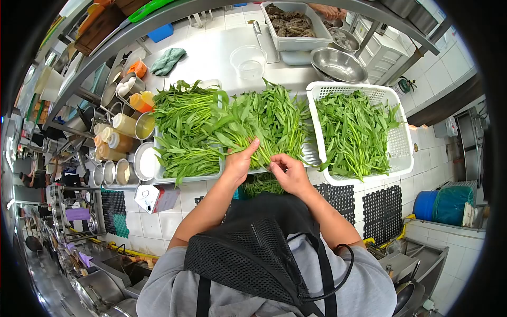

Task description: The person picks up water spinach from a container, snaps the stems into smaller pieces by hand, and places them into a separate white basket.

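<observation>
My left hand [240, 160] is closed around the stems of a bunch of water spinach [237, 124], its thumb lying on top. Close to its right, my right hand [289, 173] is curled in a pinch at the lower stem ends; the fingertips are partly hidden. More water spinach lies under and behind the bunch in the middle. To the left, a shallow pale tray [215, 173] is heaped with the same greens. On the right stands a white perforated basket [401, 145] with a loose pile of water spinach [354, 132] in it.
Behind the greens are a clear plastic bowl [248, 62], a steel bowl [339, 64], a knife [257, 33] and a tub of shrimp-like seafood [288, 21]. A green cloth [168, 61] lies farther left. Sauce bottles [119, 140] and containers crowd the left edge. Another person's hand shows behind the tub.
</observation>
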A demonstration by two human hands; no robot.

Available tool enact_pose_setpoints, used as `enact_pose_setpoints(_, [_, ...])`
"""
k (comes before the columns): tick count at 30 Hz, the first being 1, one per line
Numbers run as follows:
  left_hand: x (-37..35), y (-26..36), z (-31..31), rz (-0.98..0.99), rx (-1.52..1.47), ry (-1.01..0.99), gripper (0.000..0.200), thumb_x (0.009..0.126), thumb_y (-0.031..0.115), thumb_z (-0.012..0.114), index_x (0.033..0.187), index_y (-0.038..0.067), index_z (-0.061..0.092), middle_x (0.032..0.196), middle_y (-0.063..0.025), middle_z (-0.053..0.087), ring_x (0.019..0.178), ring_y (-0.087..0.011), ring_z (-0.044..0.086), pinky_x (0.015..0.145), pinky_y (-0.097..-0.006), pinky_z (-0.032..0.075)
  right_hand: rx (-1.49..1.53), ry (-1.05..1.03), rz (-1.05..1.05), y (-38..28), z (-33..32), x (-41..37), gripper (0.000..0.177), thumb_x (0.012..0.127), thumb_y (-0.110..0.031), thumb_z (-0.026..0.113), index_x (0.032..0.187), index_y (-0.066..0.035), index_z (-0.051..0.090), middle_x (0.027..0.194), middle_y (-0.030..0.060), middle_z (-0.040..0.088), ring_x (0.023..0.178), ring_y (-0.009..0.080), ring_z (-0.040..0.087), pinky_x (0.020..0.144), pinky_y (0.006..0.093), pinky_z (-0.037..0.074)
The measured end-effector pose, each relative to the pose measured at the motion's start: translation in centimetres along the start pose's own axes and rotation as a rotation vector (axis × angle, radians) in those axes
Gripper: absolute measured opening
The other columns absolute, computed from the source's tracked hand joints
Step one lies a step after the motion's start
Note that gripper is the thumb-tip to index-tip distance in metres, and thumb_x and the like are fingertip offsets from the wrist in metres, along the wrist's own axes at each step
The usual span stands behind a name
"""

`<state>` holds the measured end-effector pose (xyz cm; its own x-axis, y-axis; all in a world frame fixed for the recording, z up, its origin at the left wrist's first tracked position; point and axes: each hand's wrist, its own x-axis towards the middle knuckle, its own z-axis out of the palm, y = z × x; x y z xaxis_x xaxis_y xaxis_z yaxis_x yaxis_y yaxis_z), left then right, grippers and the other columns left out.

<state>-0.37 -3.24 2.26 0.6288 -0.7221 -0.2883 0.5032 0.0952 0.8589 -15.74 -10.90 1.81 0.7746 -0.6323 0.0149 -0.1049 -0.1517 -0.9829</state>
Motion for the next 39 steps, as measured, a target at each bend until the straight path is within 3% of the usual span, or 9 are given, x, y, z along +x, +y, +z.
enact_pose_setpoints(6, [-2.1, 0.7, 0.0, 0.585, 0.779, -0.318, 0.035, 0.095, 0.023, 0.053, 0.125, 0.006, 0.053, 0.122, -0.0147, 0.057, 0.108, -0.0224, 0.057, 0.097, -0.0353, 0.042, 0.607, 0.029, 0.297, 1.3, 0.0, 1.0, 0.009, 0.090, -0.009, 0.053, 0.090, 0.000, 0.056, 0.073, 0.0051, 0.059, 0.060, 0.0124, 0.054, 0.054, 0.0281, 0.047])
enact_pose_setpoints(9, [-0.9, -2.8, -1.1, -0.195, -0.812, -0.593, 0.032, 0.095, 0.015, 0.053, 0.122, -0.002, 0.048, 0.118, -0.0110, 0.061, 0.117, -0.0235, 0.051, 0.101, -0.0344, 0.039, 0.983, 0.111, 0.487, 1.7, 0.3, 1.2, 0.014, 0.093, -0.012, 0.050, 0.084, -0.003, 0.056, 0.076, 0.0065, 0.056, 0.060, 0.0159, 0.052, 0.051, 0.0299, 0.046])
enact_pose_setpoints(13, [-3.7, -1.1, 0.1, -0.019, -0.228, -0.388, 0.033, 0.098, 0.024, 0.049, 0.121, 0.001, 0.047, 0.118, -0.0114, 0.060, 0.110, -0.0212, 0.054, 0.098, -0.0346, 0.042, 1.028, 0.126, 0.534, 3.3, -0.2, 0.9, 0.015, 0.092, -0.014, 0.052, 0.085, -0.002, 0.057, 0.073, 0.0051, 0.057, 0.058, 0.0134, 0.052, 0.052, 0.0281, 0.046])
enact_pose_setpoints(15, [-1.9, -2.3, -1.4, 0.417, 0.534, -0.311, 0.027, 0.098, 0.025, 0.049, 0.116, 0.004, 0.049, 0.104, -0.0086, 0.063, 0.094, -0.0204, 0.059, 0.089, -0.0358, 0.046, 0.541, -0.063, 0.393, 4.3, -0.9, 0.4, 0.013, 0.089, -0.011, 0.052, 0.084, -0.001, 0.058, 0.069, 0.0037, 0.057, 0.058, 0.0115, 0.053, 0.054, 0.0266, 0.046])
enact_pose_setpoints(19, [-1.5, -1.0, -1.9, -0.311, -0.162, -0.166, 0.024, 0.097, 0.022, 0.051, 0.114, 0.005, 0.050, 0.074, -0.0020, 0.051, 0.067, -0.0182, 0.053, 0.067, -0.0340, 0.045, -0.447, -0.468, 0.122, 3.6, -3.2, -0.6, 0.021, 0.081, -0.020, 0.062, 0.086, 0.000, 0.064, 0.074, 0.0119, 0.065, 0.068, 0.0181, 0.062, 0.066, 0.0321, 0.050])
enact_pose_setpoints(24, [-2.3, 0.9, -0.9, -0.494, -0.200, -0.181, 0.029, 0.098, 0.020, 0.049, 0.125, 0.011, 0.044, 0.081, -0.0044, 0.054, 0.065, -0.0187, 0.053, 0.062, -0.0371, 0.046, -0.176, 0.235, 0.156, 3.2, -2.5, 2.0, 0.028, 0.084, -0.026, 0.062, 0.091, 0.000, 0.063, 0.080, 0.0192, 0.066, 0.074, 0.0353, 0.064, 0.067, 0.0411, 0.051])
enact_pose_setpoints(31, [-1.4, 0.5, -2.0, -0.472, -0.236, -0.378, 0.038, 0.098, 0.028, 0.046, 0.135, 0.021, 0.036, 0.080, -0.0043, 0.050, 0.062, -0.0183, 0.048, 0.056, -0.0325, 0.041, -0.533, 0.303, 0.189, 5.1, -3.0, 4.5, 0.032, 0.082, -0.029, 0.065, 0.087, 0.002, 0.058, 0.072, 0.0252, 0.062, 0.071, 0.0442, 0.060, 0.063, 0.0489, 0.047])
enact_pose_setpoints(36, [-0.3, -0.8, -3.0, -0.383, -0.222, -0.318, 0.018, 0.097, 0.025, 0.051, 0.109, 0.011, 0.050, 0.073, -0.0022, 0.046, 0.064, -0.0162, 0.047, 0.056, -0.0292, 0.039, 0.199, 0.381, 0.087, 6.0, -1.9, 4.2, 0.016, 0.086, -0.012, 0.066, 0.090, 0.000, 0.057, 0.071, -0.0016, 0.057, 0.057, 0.0022, 0.049, 0.049, 0.0221, 0.038])
enact_pose_setpoints(39, [-0.2, -1.0, -2.1, -0.368, -0.186, -0.249, 0.014, 0.095, 0.021, 0.056, 0.098, 0.009, 0.050, 0.072, -0.0025, 0.046, 0.063, -0.0156, 0.048, 0.056, -0.0291, 0.039, 0.407, 0.339, 0.176, 2.6, -1.6, 3.5, 0.017, 0.086, -0.011, 0.066, 0.095, 0.001, 0.057, 0.068, -0.0023, 0.055, 0.053, 0.0032, 0.045, 0.047, 0.0203, 0.035])
